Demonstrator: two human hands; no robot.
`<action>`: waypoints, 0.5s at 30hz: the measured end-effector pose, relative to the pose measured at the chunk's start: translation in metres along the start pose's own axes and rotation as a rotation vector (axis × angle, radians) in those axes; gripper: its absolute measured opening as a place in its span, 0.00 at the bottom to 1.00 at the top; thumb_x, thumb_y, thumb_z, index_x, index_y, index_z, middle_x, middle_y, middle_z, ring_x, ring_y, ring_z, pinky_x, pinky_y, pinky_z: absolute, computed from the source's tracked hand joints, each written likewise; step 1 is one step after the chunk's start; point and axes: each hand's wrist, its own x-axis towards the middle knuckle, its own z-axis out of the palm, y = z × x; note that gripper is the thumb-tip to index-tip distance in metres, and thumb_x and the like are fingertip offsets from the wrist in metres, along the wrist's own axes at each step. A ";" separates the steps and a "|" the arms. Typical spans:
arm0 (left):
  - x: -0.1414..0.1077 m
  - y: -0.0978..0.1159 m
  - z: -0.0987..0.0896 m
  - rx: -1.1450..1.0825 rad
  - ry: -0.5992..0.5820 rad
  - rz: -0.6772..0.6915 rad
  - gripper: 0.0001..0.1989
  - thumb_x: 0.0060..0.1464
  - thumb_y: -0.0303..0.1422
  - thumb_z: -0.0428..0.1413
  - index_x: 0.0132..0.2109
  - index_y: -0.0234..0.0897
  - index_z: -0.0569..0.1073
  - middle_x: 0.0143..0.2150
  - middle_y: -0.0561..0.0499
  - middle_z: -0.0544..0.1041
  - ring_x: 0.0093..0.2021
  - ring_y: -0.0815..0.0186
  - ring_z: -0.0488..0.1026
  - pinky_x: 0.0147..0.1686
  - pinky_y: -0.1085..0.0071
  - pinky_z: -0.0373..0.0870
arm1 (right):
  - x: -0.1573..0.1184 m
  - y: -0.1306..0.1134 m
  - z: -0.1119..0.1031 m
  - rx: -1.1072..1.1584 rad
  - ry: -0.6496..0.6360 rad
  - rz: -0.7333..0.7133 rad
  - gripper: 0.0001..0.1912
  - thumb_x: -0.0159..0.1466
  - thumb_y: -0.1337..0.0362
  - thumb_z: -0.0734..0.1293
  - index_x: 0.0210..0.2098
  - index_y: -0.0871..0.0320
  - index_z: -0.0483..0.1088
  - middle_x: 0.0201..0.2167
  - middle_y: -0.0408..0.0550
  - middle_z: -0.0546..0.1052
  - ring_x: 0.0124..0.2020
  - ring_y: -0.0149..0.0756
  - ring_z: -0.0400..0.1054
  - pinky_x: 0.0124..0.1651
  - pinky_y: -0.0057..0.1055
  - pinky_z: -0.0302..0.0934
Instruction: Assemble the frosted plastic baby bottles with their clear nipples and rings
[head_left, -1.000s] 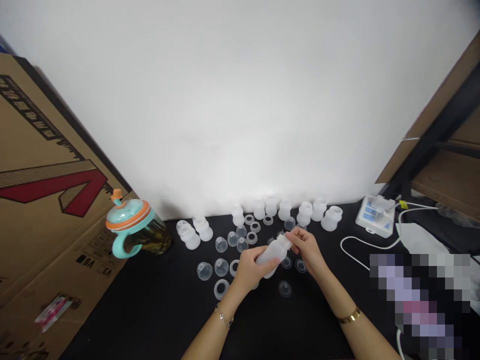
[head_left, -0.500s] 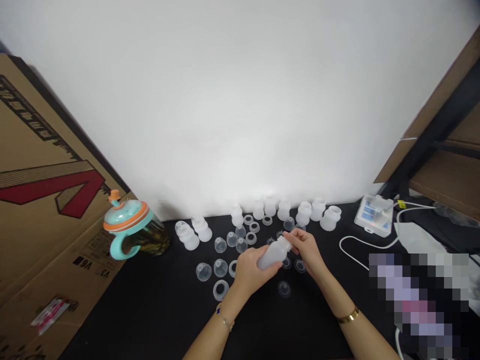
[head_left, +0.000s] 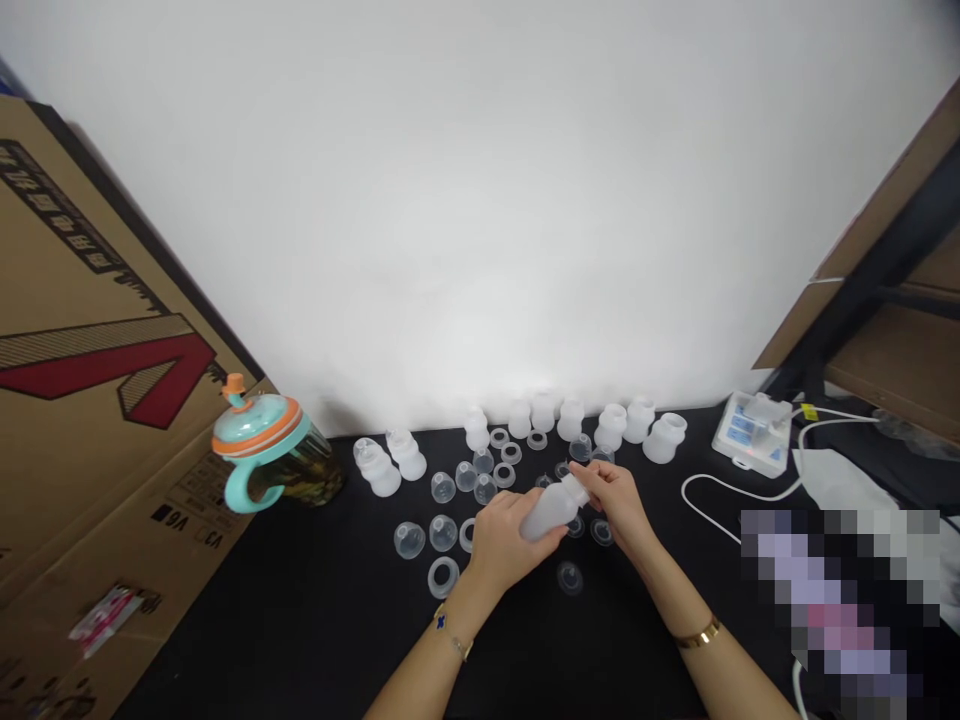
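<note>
My left hand is wrapped round the body of a frosted white baby bottle, which is tilted with its neck up and to the right. The fingers of my right hand pinch the bottle at its neck end; whether a separate ring sits there is too small to tell. Around the hands lie clear nipples on discs, one of them a flat clear piece just below. To the left are several clear dome caps and white collar rings.
Several open white bottles line the wall, with two capped bottles at left. A turquoise-lidded jug stands beside a cardboard box. At right are a power strip, a white cable and a blurred-out patch.
The view has shifted slightly. Both hands stay on the baby bottle, which has moved a little to the right in the picture; its grip looks the same.
</note>
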 end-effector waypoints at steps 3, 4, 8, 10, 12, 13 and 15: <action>0.000 0.000 0.000 0.008 0.018 0.012 0.21 0.49 0.42 0.65 0.50 0.40 0.78 0.39 0.46 0.82 0.39 0.56 0.78 0.41 0.64 0.74 | 0.000 -0.001 0.000 -0.010 0.014 0.003 0.27 0.54 0.47 0.76 0.15 0.56 0.60 0.11 0.35 0.55 0.16 0.24 0.43 0.20 0.28 0.38; 0.000 0.000 0.000 0.011 0.027 0.013 0.21 0.49 0.41 0.65 0.50 0.40 0.78 0.40 0.47 0.82 0.39 0.56 0.78 0.42 0.64 0.74 | 0.000 -0.002 0.000 -0.011 0.016 0.004 0.28 0.53 0.46 0.76 0.15 0.55 0.60 0.11 0.35 0.54 0.16 0.24 0.43 0.20 0.28 0.37; 0.001 -0.002 0.000 0.021 0.057 0.023 0.21 0.49 0.40 0.66 0.51 0.41 0.77 0.42 0.47 0.82 0.42 0.56 0.77 0.44 0.63 0.75 | -0.001 -0.003 0.001 -0.010 0.009 -0.007 0.29 0.54 0.46 0.76 0.15 0.55 0.58 0.11 0.34 0.54 0.16 0.24 0.43 0.21 0.29 0.37; 0.001 -0.002 0.001 0.028 0.069 0.030 0.22 0.49 0.39 0.66 0.51 0.41 0.77 0.43 0.47 0.82 0.44 0.55 0.77 0.45 0.63 0.75 | -0.001 -0.003 0.000 -0.006 0.002 -0.010 0.29 0.55 0.47 0.75 0.15 0.55 0.57 0.11 0.34 0.53 0.16 0.24 0.43 0.21 0.29 0.37; 0.000 -0.003 0.001 0.036 0.084 0.037 0.22 0.50 0.38 0.66 0.52 0.41 0.77 0.44 0.47 0.81 0.45 0.56 0.77 0.46 0.64 0.75 | -0.001 -0.003 0.000 -0.006 -0.003 -0.007 0.29 0.55 0.47 0.75 0.15 0.55 0.57 0.11 0.34 0.53 0.16 0.25 0.42 0.22 0.30 0.36; 0.000 -0.004 0.002 0.040 0.093 0.042 0.21 0.50 0.37 0.66 0.52 0.41 0.77 0.45 0.47 0.81 0.46 0.56 0.76 0.46 0.64 0.75 | -0.002 -0.004 0.000 -0.006 -0.004 -0.005 0.29 0.55 0.47 0.75 0.15 0.55 0.56 0.11 0.34 0.53 0.16 0.25 0.42 0.22 0.30 0.36; -0.001 -0.005 0.003 0.049 0.111 0.048 0.21 0.52 0.37 0.65 0.53 0.42 0.76 0.46 0.47 0.81 0.47 0.56 0.76 0.47 0.63 0.75 | -0.002 -0.005 0.001 -0.009 -0.006 0.002 0.30 0.55 0.47 0.75 0.15 0.55 0.55 0.11 0.34 0.53 0.16 0.25 0.42 0.22 0.30 0.36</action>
